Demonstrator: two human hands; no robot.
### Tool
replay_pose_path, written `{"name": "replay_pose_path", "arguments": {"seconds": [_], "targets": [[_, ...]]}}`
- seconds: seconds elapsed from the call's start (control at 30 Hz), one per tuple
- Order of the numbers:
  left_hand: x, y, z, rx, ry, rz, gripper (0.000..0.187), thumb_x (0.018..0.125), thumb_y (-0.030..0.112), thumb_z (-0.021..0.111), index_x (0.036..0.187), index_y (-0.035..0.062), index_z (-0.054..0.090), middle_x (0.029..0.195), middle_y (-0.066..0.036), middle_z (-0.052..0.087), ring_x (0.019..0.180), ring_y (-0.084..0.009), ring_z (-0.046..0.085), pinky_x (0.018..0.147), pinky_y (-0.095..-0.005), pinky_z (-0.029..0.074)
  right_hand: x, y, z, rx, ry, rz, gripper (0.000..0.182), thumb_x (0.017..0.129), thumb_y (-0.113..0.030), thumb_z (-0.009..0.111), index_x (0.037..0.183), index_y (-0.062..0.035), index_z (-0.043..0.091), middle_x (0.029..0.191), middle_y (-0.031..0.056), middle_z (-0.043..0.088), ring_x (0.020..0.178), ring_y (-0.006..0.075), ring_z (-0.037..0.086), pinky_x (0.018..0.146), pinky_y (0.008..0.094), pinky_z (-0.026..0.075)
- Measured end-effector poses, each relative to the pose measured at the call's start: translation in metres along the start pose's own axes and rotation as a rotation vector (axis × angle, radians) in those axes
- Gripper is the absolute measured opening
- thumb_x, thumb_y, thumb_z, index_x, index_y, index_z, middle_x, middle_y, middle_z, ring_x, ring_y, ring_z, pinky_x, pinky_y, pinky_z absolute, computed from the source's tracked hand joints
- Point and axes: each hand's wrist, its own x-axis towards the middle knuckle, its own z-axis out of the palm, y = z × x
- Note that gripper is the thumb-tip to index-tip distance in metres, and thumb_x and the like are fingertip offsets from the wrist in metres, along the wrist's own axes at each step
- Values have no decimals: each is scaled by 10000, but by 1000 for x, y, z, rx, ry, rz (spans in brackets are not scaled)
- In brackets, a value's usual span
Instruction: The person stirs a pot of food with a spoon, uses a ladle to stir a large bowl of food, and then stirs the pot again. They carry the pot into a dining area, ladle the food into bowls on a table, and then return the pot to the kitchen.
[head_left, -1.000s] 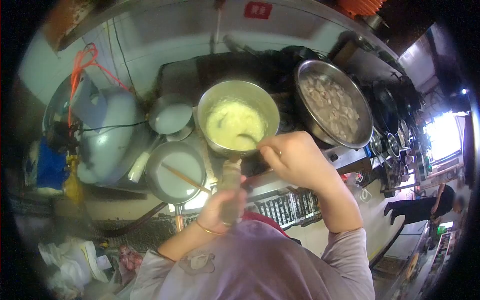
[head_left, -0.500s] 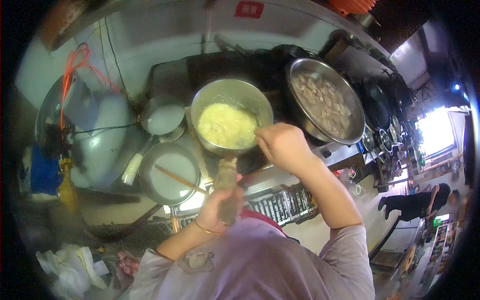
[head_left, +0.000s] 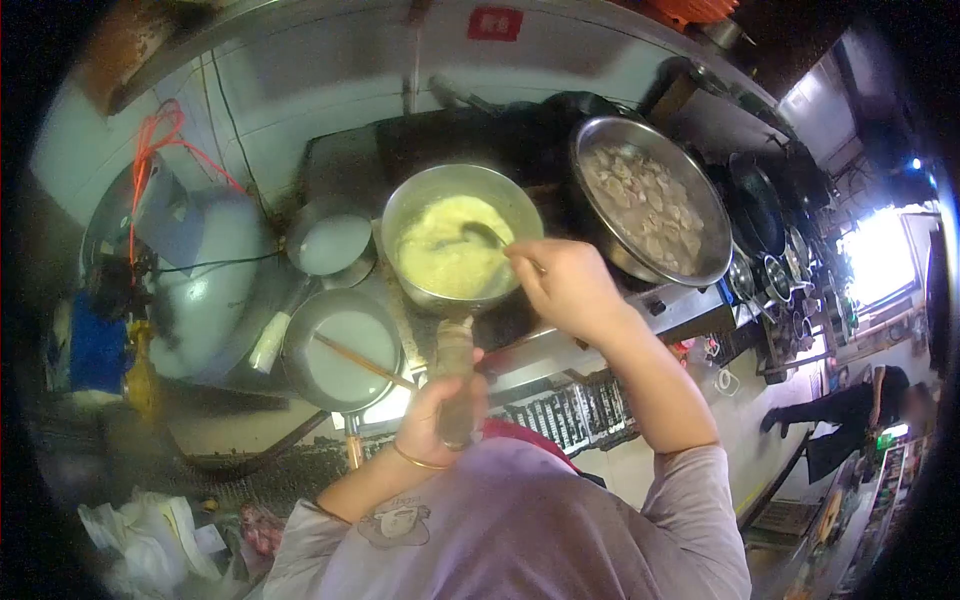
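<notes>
A pale wall [head_left: 350, 85] spans the frame's top; below it, at centre, sits the pot [head_left: 428, 192]. My right hand [head_left: 572, 287] pinches a spoon [head_left: 484, 233] whose length slants up-left into the pot; my left hand [head_left: 430, 412], lower, grips the pot's handle [head_left: 455, 350].

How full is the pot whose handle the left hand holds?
Partly full: the pot holds yellow mixture, with bare inner wall showing above it.
</notes>
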Motion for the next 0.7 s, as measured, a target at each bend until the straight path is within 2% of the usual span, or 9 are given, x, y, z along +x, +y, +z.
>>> {"name": "replay_pose_path", "arguments": {"seconds": [0.07,0.13,0.2,0.23,0.33,0.5,0.6,0.63,0.7], "targets": [[1,-1,0,-25,15,2,457,865,227,565,1301,117,478,882,-41,581,686,-163,555,539,-297,464,-2,-14,-28,-33,-152,31,221,885,-196,542,921,-41,696,800,184,677,749,365,660,707,447,521],[2,-3,3,-76,20,-3,435,874,202,570,1290,111,479,888,-48,611,655,-158,600,499,-303,511,-3,-16,-29,211,-182,88,211,888,-173,544,942,-38,697,779,190,666,734,347,660,688,414,523],[1,-5,6,-81,18,7,428,877,199,566,1284,102,480,880,-51,612,645,-162,600,489,-306,512,-2,-14,-9,469,-172,144,214,880,-147,565,1003,-24,688,801,200,661,719,313,660,684,362,526],[1,-5,7,-80,14,10,424,878,198,564,1281,97,481,877,-53,612,640,-164,600,485,-308,513,-1,-5,11,404,-23,33,216,895,-177,537,928,-43,703,804,188,676,756,357,661,691,427,526],[-1,-1,7,40,-29,27,484,850,244,563,1304,103,473,866,-34,560,701,-169,532,587,-318,462,5,16,32,111,209,-34,214,889,-187,549,939,-46,702,814,185,678,750,358,658,700,433,525],[0,6,-2,15,-44,9,482,853,243,550,1305,96,470,857,-38,562,700,-178,540,589,-329,475,-13,-6,-23,-8,-48,39,240,892,-227,538,936,-62,706,791,189,668,741,372,653,700,450,517],[-1,4,-3,22,-32,0,479,859,247,540,1307,92,468,874,-44,580,708,-184,552,591,-332,479,-12,-16,-28,208,-164,81,235,902,-167,552,1008,-11,693,813,186,682,779,321,681,694,365,527],[-1,5,-4,34,-27,-10,479,861,248,537,1308,90,468,881,-46,587,711,-186,556,592,-333,480,-10,-12,-14,330,-149,131,236,906,-155,545,1025,-11,691,830,184,686,782,277,691,679,341,528],[1,5,-8,58,-64,4,490,875,274,519,1323,86,458,892,-68,598,719,-195,564,596,-330,476,-9,-1,18,341,-6,103,234,904,-156,555,1033,-11,687,857,194,683,795,298,685,697,354,529]]}}
